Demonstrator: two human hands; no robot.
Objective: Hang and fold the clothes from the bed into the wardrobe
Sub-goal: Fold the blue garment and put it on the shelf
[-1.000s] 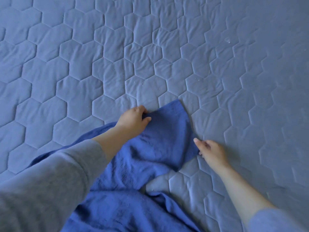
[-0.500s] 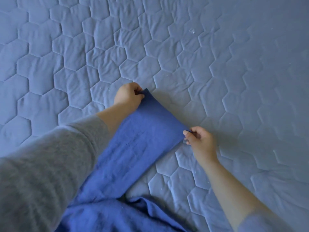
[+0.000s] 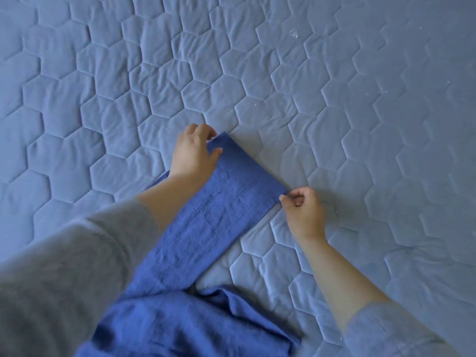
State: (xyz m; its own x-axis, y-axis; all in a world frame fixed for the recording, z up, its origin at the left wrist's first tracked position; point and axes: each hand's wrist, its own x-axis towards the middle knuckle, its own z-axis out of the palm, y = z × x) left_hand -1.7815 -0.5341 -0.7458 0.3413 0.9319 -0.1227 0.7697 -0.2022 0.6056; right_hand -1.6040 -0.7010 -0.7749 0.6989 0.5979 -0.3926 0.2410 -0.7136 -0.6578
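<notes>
A royal-blue garment (image 3: 211,222) lies on the bed, one long flat part stretched away from me, the rest bunched near the bottom edge. My left hand (image 3: 195,154) pinches the far left corner of that stretched end. My right hand (image 3: 302,211) pinches the far right corner, fingers curled shut on the hem. Both arms wear grey sleeves. The end edge runs straight and taut between the two hands. My left forearm hides part of the garment's left side.
The bed is covered by a light-blue quilted spread (image 3: 334,99) with a hexagon pattern, filling the whole view. A small bit of white lint (image 3: 293,34) lies far up on the right. No wardrobe or other clothes are in view.
A second ago the fabric end was rumpled and my right hand lay beside it. Both hands have since gripped the corners and pulled the end flat and taut.
</notes>
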